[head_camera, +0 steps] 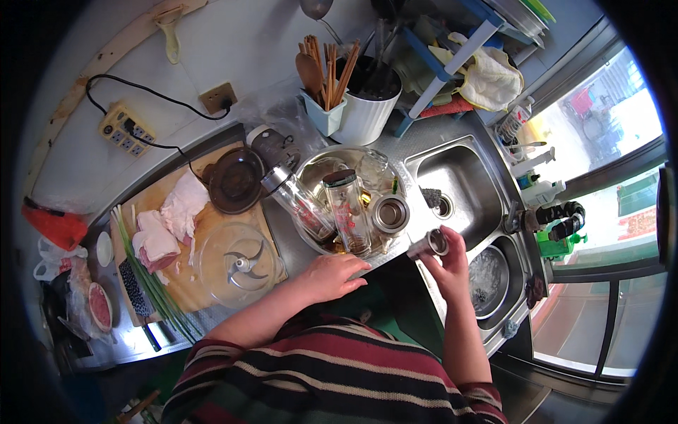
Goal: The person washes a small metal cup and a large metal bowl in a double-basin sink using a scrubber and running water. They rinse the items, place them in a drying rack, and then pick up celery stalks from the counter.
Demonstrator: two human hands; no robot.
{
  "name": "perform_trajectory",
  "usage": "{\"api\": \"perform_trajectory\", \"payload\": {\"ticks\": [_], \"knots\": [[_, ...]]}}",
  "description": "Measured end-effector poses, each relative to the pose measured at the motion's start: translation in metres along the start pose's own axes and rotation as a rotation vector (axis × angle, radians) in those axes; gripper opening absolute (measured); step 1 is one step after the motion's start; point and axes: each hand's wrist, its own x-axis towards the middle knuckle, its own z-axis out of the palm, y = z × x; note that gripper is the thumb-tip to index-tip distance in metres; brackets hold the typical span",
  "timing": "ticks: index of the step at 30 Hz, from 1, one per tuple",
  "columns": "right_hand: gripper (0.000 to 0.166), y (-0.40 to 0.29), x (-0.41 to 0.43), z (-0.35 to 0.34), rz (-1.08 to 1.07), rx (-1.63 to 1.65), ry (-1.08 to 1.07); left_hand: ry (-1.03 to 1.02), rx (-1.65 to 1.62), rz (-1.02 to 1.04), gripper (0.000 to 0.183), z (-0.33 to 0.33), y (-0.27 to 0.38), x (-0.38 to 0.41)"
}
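My right hand (pixel 450 265) grips a small metal cup-shaped strainer or infuser (pixel 429 245), tilted, above the counter edge beside the sinks. With fingers apart and nothing in it, my left hand (pixel 336 275) is at the near rim of a large metal basin (pixel 312 159). Leaning in that basin are a glass bottle with a silver lid (pixel 302 204) and a glass bottle with a dark lid (pixel 348 214), both bearing red writing. A steel flask with an open mouth (pixel 391 214) stands at the basin's right side, near clear glassware (pixel 371 164).
Left lie a wooden cutting board (pixel 212 283) with raw meat (pixel 156 241), green onions (pixel 159 297) and a clear bowl with blades (pixel 241 264). Right are an upper sink (pixel 466 180) holding a dark scrubber and a lower sink with a water-filled metal bowl (pixel 490 278). A utensil holder (pixel 365 122) stands behind.
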Motion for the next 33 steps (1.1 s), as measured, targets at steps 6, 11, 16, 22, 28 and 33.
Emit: {"api": "perform_trajectory", "payload": {"ticks": [6,11,16,22,28,33], "knots": [[0.053,0.004,0.052,0.043,-0.259,-0.543,-0.045,0.028,-0.013,-0.017,0.031,-0.012,-0.008,-0.011],[0.057,0.011,0.062,0.048,-0.355,-0.859,-0.071,0.056,0.009,-0.052,0.032,-0.013,-0.011,-0.022],[0.068,0.004,0.064,0.040,-0.404,-0.893,-0.119,0.045,0.023,-0.159,0.032,-0.019,-0.004,-0.029],[0.037,-0.005,0.106,0.015,-0.332,-0.939,-0.222,0.049,0.020,-0.202,0.032,-0.019,-0.005,-0.036],[0.030,-0.001,0.172,0.039,-0.486,-1.480,-0.857,0.042,0.004,-0.219,0.032,-0.014,-0.003,-0.033],[0.019,0.001,0.204,0.026,-0.406,-1.471,-1.045,0.088,-0.073,-0.241,0.032,-0.005,-0.012,-0.031]]}}
